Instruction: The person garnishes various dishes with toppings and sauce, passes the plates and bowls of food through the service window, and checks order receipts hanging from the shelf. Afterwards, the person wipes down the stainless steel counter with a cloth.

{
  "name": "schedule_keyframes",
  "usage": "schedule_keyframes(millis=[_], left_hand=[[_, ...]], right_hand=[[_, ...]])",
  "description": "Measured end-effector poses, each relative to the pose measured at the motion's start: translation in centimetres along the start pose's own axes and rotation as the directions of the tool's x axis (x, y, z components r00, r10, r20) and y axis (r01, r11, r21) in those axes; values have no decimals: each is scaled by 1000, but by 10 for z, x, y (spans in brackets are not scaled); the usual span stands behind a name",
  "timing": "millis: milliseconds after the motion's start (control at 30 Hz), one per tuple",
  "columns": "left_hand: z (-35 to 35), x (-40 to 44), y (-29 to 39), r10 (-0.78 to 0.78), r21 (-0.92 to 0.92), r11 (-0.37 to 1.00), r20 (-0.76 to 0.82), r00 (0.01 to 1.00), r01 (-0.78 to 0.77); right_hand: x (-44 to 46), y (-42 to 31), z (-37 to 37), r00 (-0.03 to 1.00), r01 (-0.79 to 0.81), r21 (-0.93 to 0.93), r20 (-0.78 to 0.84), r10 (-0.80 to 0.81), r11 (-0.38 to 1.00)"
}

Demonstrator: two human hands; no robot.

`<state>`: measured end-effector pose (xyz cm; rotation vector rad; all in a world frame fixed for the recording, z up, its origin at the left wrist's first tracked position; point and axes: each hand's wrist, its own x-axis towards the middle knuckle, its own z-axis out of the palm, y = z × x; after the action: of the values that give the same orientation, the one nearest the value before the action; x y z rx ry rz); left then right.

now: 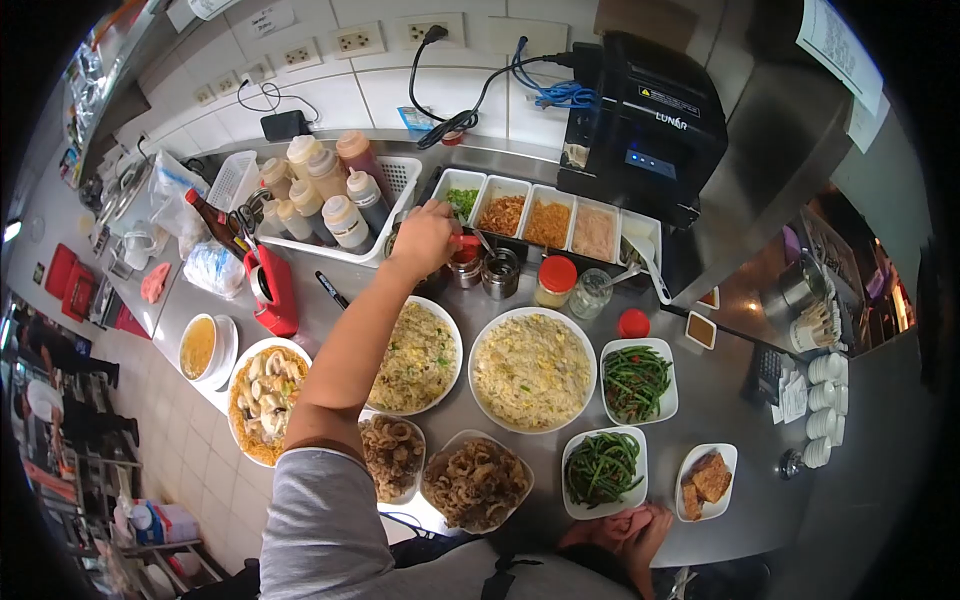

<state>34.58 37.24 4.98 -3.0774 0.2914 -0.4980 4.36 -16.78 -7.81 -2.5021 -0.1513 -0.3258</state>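
Note:
My left hand (pixel 425 242) reaches across the counter to the row of toppings, fingers curled beside the tub of chopped green onions (pixel 463 200). What they pinch, if anything, is hidden; a red lid (pixel 466 242) and a spoon handle (pixel 483 238) show right by them. At the counter's front edge, my right hand (pixel 648 532) is closed on a pink cloth (pixel 618 526). Just above that cloth is a square dish of green beans (pixel 604 472). Under my left forearm sits a plate of fried rice (pixel 418 358), with a larger plate of fried rice (pixel 532 370) to its right.
Squeeze bottles (pixel 343 222) crowd a white basket (pixel 405 176). A black printer (pixel 650 120) stands at the back. Fried food fills a bowl (pixel 478 482) in front; a noodle plate (pixel 268 395) and soup bowl (pixel 200 348) stand left. A red-lidded jar (pixel 555 280) is mid-counter.

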Motion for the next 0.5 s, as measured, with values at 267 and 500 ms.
schedule_keyframes(millis=[267,500], left_hand=[[2,13,0,-64,-28,998,-19,998,63],[1,13,3,-288,-153,944,36,957,290]], right_hand=[[1,2,0,1000,10,-8,2,-10,1000],[1,2,-2,1000,13,10,9,-13,1000]])
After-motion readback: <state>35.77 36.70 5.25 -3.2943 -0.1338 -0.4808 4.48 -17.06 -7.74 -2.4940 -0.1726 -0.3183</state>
